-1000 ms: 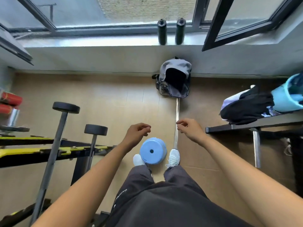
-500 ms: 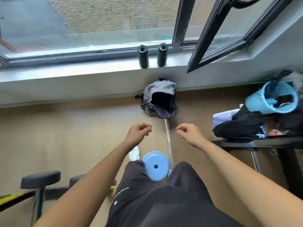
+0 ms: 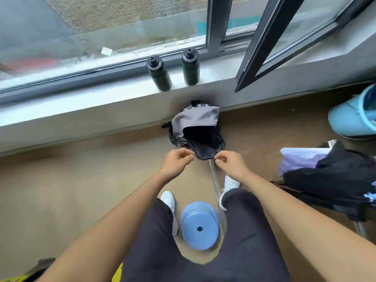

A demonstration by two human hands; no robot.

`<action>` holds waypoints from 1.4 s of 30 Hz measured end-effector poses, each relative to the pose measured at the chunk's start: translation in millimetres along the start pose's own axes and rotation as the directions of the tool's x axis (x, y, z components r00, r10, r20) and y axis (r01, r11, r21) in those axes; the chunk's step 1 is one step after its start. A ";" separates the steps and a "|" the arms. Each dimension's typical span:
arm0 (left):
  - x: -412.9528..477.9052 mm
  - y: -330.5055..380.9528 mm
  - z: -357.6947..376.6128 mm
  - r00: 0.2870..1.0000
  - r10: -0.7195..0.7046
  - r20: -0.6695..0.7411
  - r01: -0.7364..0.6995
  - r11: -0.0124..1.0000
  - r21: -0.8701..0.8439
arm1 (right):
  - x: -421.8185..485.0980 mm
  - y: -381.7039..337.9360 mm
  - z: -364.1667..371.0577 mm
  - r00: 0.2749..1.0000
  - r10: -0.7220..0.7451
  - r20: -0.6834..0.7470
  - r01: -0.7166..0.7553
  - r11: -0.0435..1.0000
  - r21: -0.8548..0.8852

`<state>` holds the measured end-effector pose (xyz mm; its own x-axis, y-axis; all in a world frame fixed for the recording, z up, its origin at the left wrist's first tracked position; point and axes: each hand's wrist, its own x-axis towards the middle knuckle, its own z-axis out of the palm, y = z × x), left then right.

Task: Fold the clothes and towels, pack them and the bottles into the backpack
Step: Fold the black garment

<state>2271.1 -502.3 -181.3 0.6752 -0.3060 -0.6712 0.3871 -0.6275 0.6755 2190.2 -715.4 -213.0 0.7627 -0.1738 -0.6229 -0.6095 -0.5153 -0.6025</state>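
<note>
A grey and black backpack leans against the wall under the window sill, its dark mouth open toward me. Two dark bottles stand upright on the sill above it. My left hand and my right hand hover at either side of the backpack's front lip, fingers curled, with nothing visibly held. Whether they touch the fabric I cannot tell. A pile of black and pale clothes lies on a bench at the right.
A light blue bucket stands at the far right. A blue round stool sits between my feet beside a metal bar on the floor. An open window sash juts inward above right. Yellow gym gear shows at bottom left.
I have stepped closer to the window and backpack. Both hands moved forward and now reach the backpack's front lip. The weight bench at the left has dropped out of view.
</note>
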 end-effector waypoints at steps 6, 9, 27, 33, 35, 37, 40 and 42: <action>123.2 -52.0 53.1 0.992 0.069 0.103 -0.078 0.993 0.087 | 105.2 74.6 29.4 0.995 0.083 -0.056 -0.079 0.994 0.069; 190.6 -83.4 84.9 0.969 0.142 0.204 -0.185 0.961 0.207 | 150.0 120.8 45.3 0.987 0.092 -0.131 -0.081 0.993 0.084; 305.9 -26.9 337.3 0.451 0.720 0.527 -0.871 0.483 0.087 | 84.4 280.4 -39.1 0.471 -0.175 -0.865 -0.081 0.967 -0.240; 220.6 -8.6 411.7 0.379 0.757 0.532 -0.861 0.500 -0.098 | -8.8 342.3 -21.1 -0.198 -0.156 -0.968 -0.074 0.987 -0.144; 192.3 -2.3 430.4 0.344 0.770 0.537 -0.876 0.470 -0.113 | -25.3 354.1 -17.0 -0.299 -0.058 -0.952 -0.017 0.998 -0.055; 166.0 4.3 445.2 0.332 0.782 0.527 -0.877 0.462 -0.134 | -32.7 362.0 -19.4 -0.327 0.076 -0.942 0.083 0.995 0.052; 142.3 12.3 465.9 0.420 0.770 0.480 -0.842 0.528 -0.111 | -32.0 365.6 -26.9 -0.209 0.282 -0.936 0.249 0.941 0.228; 135.4 18.8 470.4 0.467 0.798 0.380 -0.860 0.510 -0.012 | -30.1 364.8 -29.9 -0.135 0.337 -0.932 0.291 0.912 0.288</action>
<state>2074.5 -892.3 -403.1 0.3857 -0.9161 0.1094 -0.3758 -0.0477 0.9255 1951.4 -923.3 -399.1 -0.1070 -0.9321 0.3459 -0.3967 -0.2790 -0.8745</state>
